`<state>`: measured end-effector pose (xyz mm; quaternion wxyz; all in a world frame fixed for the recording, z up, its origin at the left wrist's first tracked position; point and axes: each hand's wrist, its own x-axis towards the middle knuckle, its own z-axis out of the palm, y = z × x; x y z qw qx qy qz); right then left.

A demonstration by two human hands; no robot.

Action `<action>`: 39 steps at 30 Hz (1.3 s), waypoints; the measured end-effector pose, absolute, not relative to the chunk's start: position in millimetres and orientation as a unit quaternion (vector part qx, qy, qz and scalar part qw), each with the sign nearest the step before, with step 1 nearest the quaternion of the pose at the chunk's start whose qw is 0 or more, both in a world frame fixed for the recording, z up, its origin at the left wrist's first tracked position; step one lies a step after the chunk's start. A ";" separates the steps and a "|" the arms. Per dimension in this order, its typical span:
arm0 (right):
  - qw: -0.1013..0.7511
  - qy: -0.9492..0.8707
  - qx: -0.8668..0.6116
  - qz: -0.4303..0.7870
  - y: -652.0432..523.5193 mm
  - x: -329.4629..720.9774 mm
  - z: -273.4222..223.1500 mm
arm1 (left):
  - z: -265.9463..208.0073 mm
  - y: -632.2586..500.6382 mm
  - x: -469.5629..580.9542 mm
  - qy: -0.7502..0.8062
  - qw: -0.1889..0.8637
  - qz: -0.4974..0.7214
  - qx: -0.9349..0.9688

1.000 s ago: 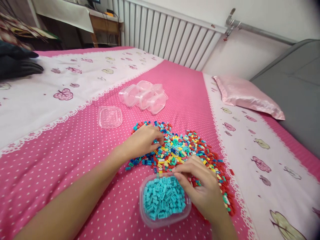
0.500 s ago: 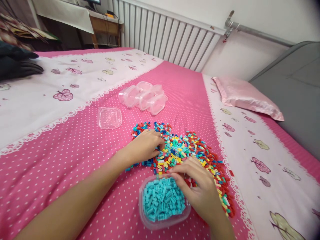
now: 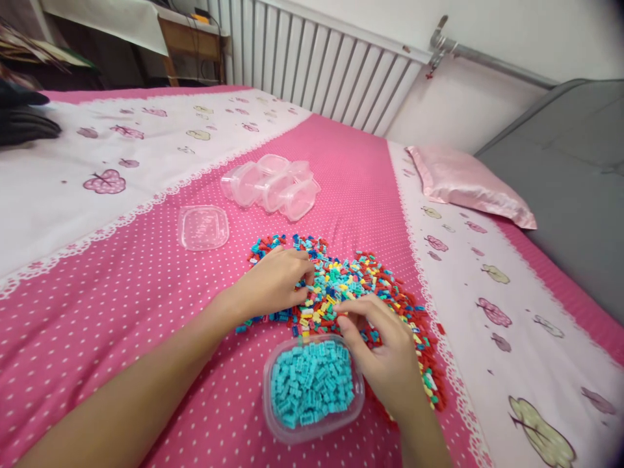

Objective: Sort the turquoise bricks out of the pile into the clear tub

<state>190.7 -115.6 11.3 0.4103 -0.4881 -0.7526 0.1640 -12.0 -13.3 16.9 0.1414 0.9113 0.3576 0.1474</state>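
Note:
A clear plastic container (image 3: pixel 361 396) filled with turquoise building blocks (image 3: pixel 312 383) stands on the bed in front of me. Just beyond it spreads a loose pile of small mixed building blocks (image 3: pixel 336 279), red, yellow, blue, green and turquoise. My left hand (image 3: pixel 280 279) rests at the pile's left side with curled fingers; whatever lies between its fingertips is hidden. Over the pile's near edge, beside the container's right rim, is my right hand (image 3: pixel 383 344). Its thumb and index fingertip come close together, and anything between them is too small to make out.
Several clear empty containers (image 3: pixel 273 185) lie grouped farther back. A clear lid (image 3: pixel 203 227) lies flat to the left. Dark gloves (image 3: pixel 26 117) are at the far left, and a pink pillow (image 3: pixel 468 185) lies at the right. A white radiator (image 3: pixel 312 58) lines the wall.
My right hand has shifted from above the container's rim up toward the pile's near edge. My left hand stays at the pile with slightly changed fingers. The view has turned slightly right.

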 end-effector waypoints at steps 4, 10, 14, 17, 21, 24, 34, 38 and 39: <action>0.401 -0.750 -0.501 0.162 -113.4 191.9 9.3 | 22.1 -17.4 -9.1 0.284 0.242 0.193 0.907; 0.401 -0.771 -0.466 0.167 -113.7 193.0 10.3 | 24.6 -23.3 -5.2 0.190 0.370 0.179 0.892; 0.392 -0.774 -0.462 0.184 -114.1 192.9 11.7 | 26.5 -24.1 -5.2 0.186 0.380 0.173 0.889; 0.393 -0.773 -0.463 0.182 -113.5 192.4 11.0 | 28.7 -25.2 -5.0 0.191 0.389 0.172 0.885; 0.403 -0.769 -0.464 0.180 -114.6 192.1 12.0 | 31.0 -23.6 -8.3 0.180 0.397 0.167 0.884; 0.399 -0.765 -0.462 0.205 -118.7 192.1 17.2 | 29.5 -16.4 -16.1 0.178 0.391 0.163 0.888; 0.195 -0.851 -0.356 0.333 -131.0 185.2 28.4 | 16.6 -1.8 -24.4 0.387 0.165 0.184 0.888; 0.182 -0.858 -0.359 0.321 -132.5 182.9 27.0 | 15.8 -3.5 -23.5 0.385 0.158 0.179 0.892; 0.179 -0.860 -0.358 0.318 -132.7 182.2 26.8 | 15.6 -3.7 -23.6 0.385 0.156 0.177 0.892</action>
